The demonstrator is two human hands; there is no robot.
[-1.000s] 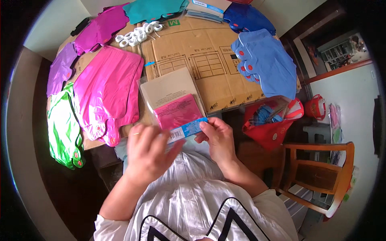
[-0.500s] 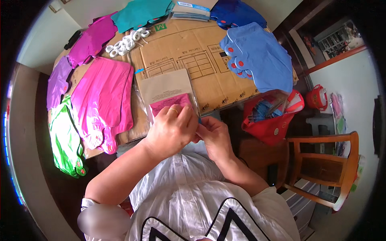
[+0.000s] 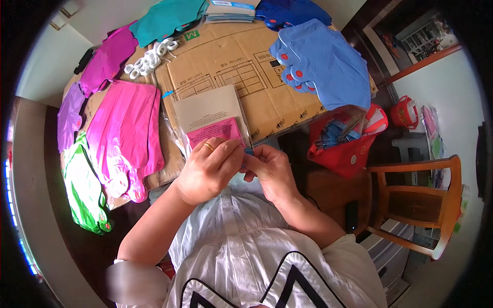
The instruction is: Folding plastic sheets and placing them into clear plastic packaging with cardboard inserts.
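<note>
A clear plastic bag (image 3: 243,113) rests at the table's near edge, with a beige card (image 3: 205,109) and a printed pink piece (image 3: 213,131) in it. My left hand (image 3: 211,167) is closed over its near end, fingers bent and pinching; a gold ring is on one finger. Close beside it, my right hand (image 3: 270,172) is also closed, thumb and fingertips together. Between the two hands shows a small blue strip (image 3: 248,151) at the right fingertips. What the left fingertips grip is mostly hidden behind the hand.
Flattened cardboard (image 3: 205,66) covers the table. Around it lie glossy pink pieces (image 3: 126,133), green (image 3: 84,185), purple (image 3: 71,115), magenta (image 3: 110,59), teal (image 3: 167,20) and light blue (image 3: 328,66) ones, plus white rolls (image 3: 151,59). A red bag (image 3: 341,154) and wooden chair (image 3: 416,205) stand right.
The view has shifted slightly. My hands stay together at the bag's near end, a little farther left in the picture, and more of the blue strip shows between them.
</note>
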